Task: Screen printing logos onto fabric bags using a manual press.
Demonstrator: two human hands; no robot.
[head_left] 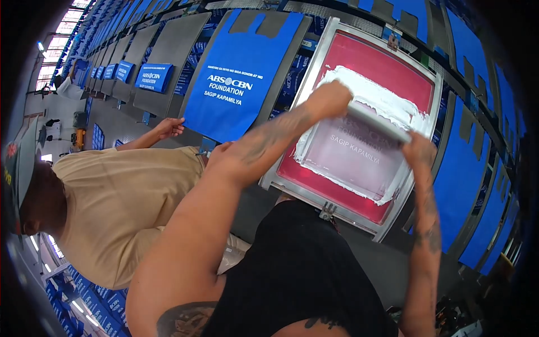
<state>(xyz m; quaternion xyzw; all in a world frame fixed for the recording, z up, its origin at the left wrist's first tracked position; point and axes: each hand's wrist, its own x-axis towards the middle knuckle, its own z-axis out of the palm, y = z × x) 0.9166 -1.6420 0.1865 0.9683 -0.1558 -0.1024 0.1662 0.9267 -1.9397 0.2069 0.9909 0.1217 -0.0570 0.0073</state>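
Observation:
A screen-printing frame point(313, 73) with a metal rim and red mesh border point(373, 59) lies in front of me. Both ends of a long pale squeegee point(380, 122) are in my hands, its blade across the middle of the screen. My left hand point(335, 98) is closed round its left end. At the other end, my right hand point(419, 150) is closed too, slightly blurred. Thick white ink point(359, 83) is heaped along the far side of the squeegee. On the near side, pale lettering shows through the thinly coated mesh, with ragged white ink around the edges.
To my left, a co-worker in a tan shirt point(129, 185) reaches a hand point(170, 128) to the corner of a printed blue bag point(247, 62) on a grey board. More boards with blue bags point(460, 168) stand in rows on both sides. Metal clamps point(327, 211) hold the frame's ends.

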